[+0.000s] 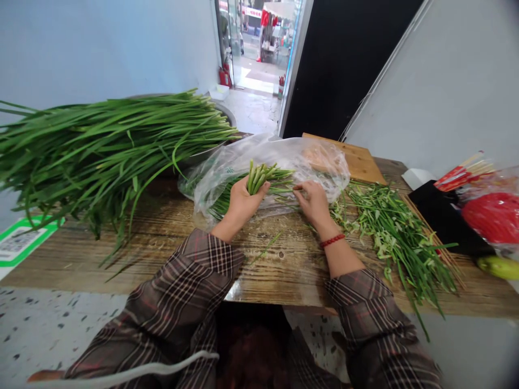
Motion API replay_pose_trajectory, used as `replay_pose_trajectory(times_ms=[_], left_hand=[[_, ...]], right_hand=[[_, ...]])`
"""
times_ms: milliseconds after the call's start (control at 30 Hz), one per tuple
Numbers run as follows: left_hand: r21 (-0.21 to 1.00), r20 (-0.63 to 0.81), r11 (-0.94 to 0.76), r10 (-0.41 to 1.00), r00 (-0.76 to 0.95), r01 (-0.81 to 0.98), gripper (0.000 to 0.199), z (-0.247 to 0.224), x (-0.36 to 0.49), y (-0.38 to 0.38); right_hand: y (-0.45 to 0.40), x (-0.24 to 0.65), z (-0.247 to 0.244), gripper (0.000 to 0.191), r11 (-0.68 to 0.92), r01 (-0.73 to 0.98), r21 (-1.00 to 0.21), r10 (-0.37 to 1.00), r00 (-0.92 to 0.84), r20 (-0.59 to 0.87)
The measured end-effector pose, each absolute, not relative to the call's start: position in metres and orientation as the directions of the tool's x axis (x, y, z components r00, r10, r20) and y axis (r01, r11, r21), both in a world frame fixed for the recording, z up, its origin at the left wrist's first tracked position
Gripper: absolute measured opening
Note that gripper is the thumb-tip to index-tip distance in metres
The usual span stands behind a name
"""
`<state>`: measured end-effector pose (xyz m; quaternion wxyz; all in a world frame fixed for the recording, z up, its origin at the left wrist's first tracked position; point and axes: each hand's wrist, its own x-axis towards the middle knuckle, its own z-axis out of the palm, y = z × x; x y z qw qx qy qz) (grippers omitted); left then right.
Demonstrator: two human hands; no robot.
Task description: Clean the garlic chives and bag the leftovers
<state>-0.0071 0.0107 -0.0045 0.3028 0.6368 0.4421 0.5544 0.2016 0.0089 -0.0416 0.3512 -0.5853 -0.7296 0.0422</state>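
Note:
My left hand (242,204) is wrapped round a small bunch of garlic chives (259,178), with the pale cut stem ends pointing up and away from me. Just to its right, my right hand (314,202) is closed in a pinch close to some thin stems; what sits between its fingertips is too small to make out. Beneath and behind both hands spreads a clear plastic bag (279,148) with more green chives (223,202) inside its left part. A big heap of long garlic chives (133,129) lies at the left, its stem ends toward the bag.
Trimmed leaves and scraps (389,221) are piled on the right of the wooden table (284,259). A wooden board (359,162) lies behind the bag. Far right are a black box (441,210), chopsticks in red wrappers (458,175) and a red bundle (494,216). A green-edged QR card (24,243) is at left.

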Motion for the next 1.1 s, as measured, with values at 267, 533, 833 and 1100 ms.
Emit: replay_pose_trajectory(times_ms=[267, 533, 833, 1100], left_hand=[[0.841, 0.459, -0.445, 0.888, 0.030, 0.306, 0.018, -0.003, -0.008, 0.010], [0.787, 0.377, -0.471, 0.878, 0.295, 0.397, 0.006, -0.002, -0.006, 0.009], [0.837, 0.320, -0.386, 0.920, 0.225, 0.387, 0.013, 0.001, -0.009, 0.009], [0.735, 0.333, -0.491, 0.862, 0.381, 0.468, 0.015, 0.002, -0.007, 0.006]], right_hand=[[-0.012, 0.190, -0.012, 0.025, 0.493, 0.597, -0.632, 0.820, -0.076, 0.568], [-0.013, 0.188, -0.011, 0.030, 0.464, 0.619, -0.634, 0.803, 0.008, 0.596], [-0.011, 0.202, -0.009, 0.031, 0.376, 0.507, -0.776, 0.822, 0.204, 0.532], [-0.016, 0.181, -0.010, 0.025, 0.494, 0.531, -0.689, 0.807, 0.017, 0.591]])
